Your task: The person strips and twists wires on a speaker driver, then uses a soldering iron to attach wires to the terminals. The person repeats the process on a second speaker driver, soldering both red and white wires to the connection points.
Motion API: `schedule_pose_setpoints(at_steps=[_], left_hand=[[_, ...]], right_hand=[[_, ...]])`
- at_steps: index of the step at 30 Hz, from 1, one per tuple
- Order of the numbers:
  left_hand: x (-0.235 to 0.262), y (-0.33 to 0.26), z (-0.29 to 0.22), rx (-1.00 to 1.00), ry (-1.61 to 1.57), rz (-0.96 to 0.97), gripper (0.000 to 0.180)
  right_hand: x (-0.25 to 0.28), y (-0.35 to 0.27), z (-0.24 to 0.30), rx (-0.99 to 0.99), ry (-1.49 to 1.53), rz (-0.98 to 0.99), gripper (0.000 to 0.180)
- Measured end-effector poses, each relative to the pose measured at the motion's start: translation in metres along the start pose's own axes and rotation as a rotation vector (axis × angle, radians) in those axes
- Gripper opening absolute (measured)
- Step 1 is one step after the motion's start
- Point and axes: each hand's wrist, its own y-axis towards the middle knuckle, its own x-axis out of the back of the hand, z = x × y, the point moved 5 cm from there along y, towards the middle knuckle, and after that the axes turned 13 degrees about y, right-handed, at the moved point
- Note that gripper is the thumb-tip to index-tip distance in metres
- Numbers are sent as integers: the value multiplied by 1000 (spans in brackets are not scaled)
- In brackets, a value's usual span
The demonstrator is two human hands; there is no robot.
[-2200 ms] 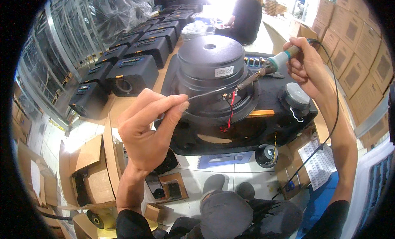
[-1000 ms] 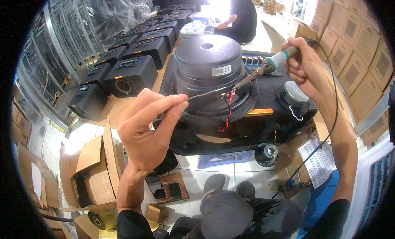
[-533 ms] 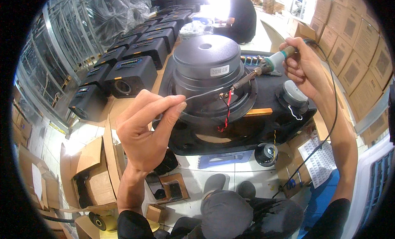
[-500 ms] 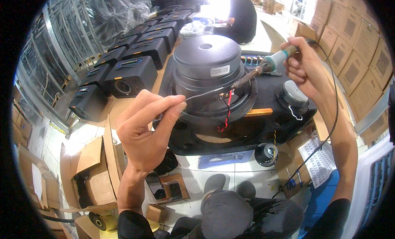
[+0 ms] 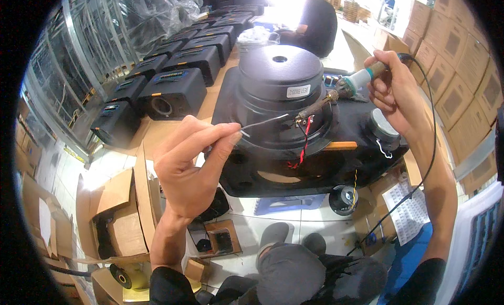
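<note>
My right hand [image 5: 392,90] grips the handle of a soldering iron [image 5: 357,83], whose tip rests at the terminals [image 5: 302,122] of a large speaker driver [image 5: 281,69]. Pinched between my left thumb and fingers is a thin length of solder wire [image 5: 266,121]; its free end stands a little left of the iron's tip. My left hand [image 5: 197,161] is closed on it. From the terminals a red and black wire pair [image 5: 306,142] runs down. The driver sits magnet up on a black speaker cabinet [image 5: 247,182].
A small grey driver [image 5: 382,125] with white wire lies at the cabinet's right, and another [image 5: 344,200] hangs below by a yellow wire. Rows of black speaker boxes [image 5: 173,90] stand back left. An open carton [image 5: 118,216] is lower left. Another person [image 5: 317,24] sits far back.
The solder wire's end has come away from the iron's tip. In the picture, the driver and cabinet have shifted slightly right, with my right hand and the iron.
</note>
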Motion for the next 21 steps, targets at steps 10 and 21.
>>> schedule_pose_setpoints(at_steps=[10,21], left_hand=[[-6,-1,-3,-21,26,32,19],[-11,-2,-5,-68,65,46,21]], right_hand=[[3,1,-2,24,-10,12,34],[5,0,-4,18,2,-17,34]])
